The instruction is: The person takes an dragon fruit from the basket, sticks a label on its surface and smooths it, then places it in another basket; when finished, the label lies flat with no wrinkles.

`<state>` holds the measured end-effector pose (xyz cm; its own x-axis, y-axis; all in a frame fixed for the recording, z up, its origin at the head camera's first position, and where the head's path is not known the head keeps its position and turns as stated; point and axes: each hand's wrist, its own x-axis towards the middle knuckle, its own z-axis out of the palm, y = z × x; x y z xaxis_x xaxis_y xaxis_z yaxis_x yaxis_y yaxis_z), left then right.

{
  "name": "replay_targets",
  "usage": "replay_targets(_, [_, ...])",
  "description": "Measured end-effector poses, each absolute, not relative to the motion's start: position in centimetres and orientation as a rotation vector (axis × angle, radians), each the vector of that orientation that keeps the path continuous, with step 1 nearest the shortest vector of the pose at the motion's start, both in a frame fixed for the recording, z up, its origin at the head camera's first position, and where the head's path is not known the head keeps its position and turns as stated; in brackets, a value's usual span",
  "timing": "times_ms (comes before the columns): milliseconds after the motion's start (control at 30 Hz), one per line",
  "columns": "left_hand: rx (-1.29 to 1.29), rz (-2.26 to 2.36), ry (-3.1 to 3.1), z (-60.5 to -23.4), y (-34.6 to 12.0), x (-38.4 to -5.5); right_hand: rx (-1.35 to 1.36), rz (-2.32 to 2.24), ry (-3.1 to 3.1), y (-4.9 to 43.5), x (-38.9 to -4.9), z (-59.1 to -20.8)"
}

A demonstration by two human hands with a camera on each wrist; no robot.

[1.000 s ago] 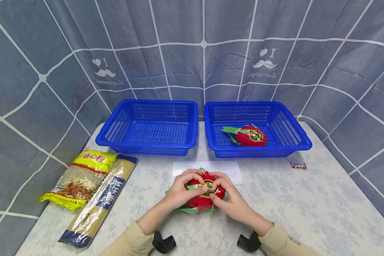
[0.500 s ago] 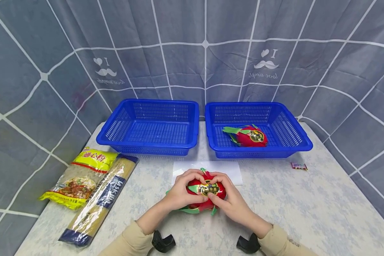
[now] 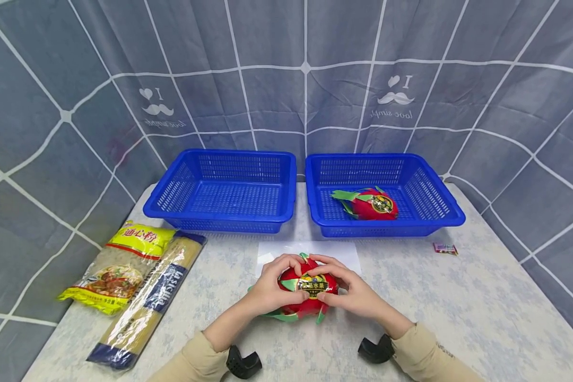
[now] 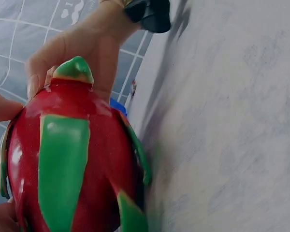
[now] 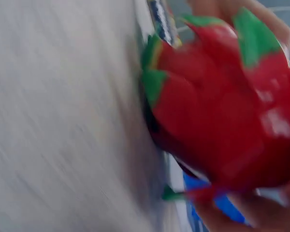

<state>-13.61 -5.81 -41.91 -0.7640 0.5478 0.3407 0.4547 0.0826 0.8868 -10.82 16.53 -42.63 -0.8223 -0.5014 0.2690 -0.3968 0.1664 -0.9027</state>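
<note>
A red dragon fruit [image 3: 312, 285] with green scale tips sits low over the near middle of the table in the head view, a round black-and-gold label facing up. My left hand [image 3: 271, 287] grips its left side, fingers bent over the top and thumb along the label's lower edge. Opposite it, my right hand [image 3: 358, 295] holds the right side, thumb and fingertips around the label. Red skin and a broad green scale of the dragon fruit [image 4: 63, 164] fill much of the left wrist view. In the right wrist view the dragon fruit [image 5: 212, 111] is blurred.
Behind the hands stand two blue baskets, the left basket [image 3: 219, 217] and the right basket [image 3: 372, 230]; another dragon fruit [image 3: 372, 204] lies in the right one. A white sheet [image 3: 310, 248], a yellow pasta bag [image 3: 119, 268], a long spaghetti pack [image 3: 148, 302] and a small wrapped candy [image 3: 445, 248] are on the table.
The dragon fruit has turned a little, so more of its label shows. My right hand and wrist have shifted slightly right, its thumb moving outward. The left hand has barely moved.
</note>
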Motion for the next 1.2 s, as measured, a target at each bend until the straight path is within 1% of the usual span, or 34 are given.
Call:
replay_targets(133, [1.022, 1.829, 2.154, -41.9, -5.9, -13.8, -0.775, -1.811, 2.460, 15.6, -10.2, -42.8])
replay_targets(267, [0.944, 1.833, 2.036, -41.7, -6.1, -14.1, -0.699, -1.688, 2.674, 14.6, -9.6, -42.8])
replay_targets(433, [0.889, 1.849, 1.990, -41.7, -6.4, -14.2, -0.782, -1.531, 2.678, 14.8, -9.5, -42.2])
replay_targets(633, [0.946, 1.844, 2.075, -41.7, -6.3, -13.8, -0.883, -1.542, 2.411, 16.5, -10.5, -41.4])
replay_targets(800, [0.866, 1.894, 2.114, -41.9, -6.0, -13.6, -0.912, -1.604, 2.393, 17.0, -11.0, -41.8])
replay_targets(967, [0.813, 1.908, 2.055, -41.9, -5.9, -13.8, -0.933, -1.737, 2.352, 16.8, -11.0, -42.3])
replay_targets(1067, [0.769, 1.908, 1.999, -41.7, -6.1, -13.9, -0.927, -1.722, 2.369, 16.7, -11.0, -42.3])
replay_targets(1200, [0.734, 1.878, 1.978, -41.3, -6.3, -14.0, -0.849, -1.636, 2.414, 16.7, -10.9, -42.0])
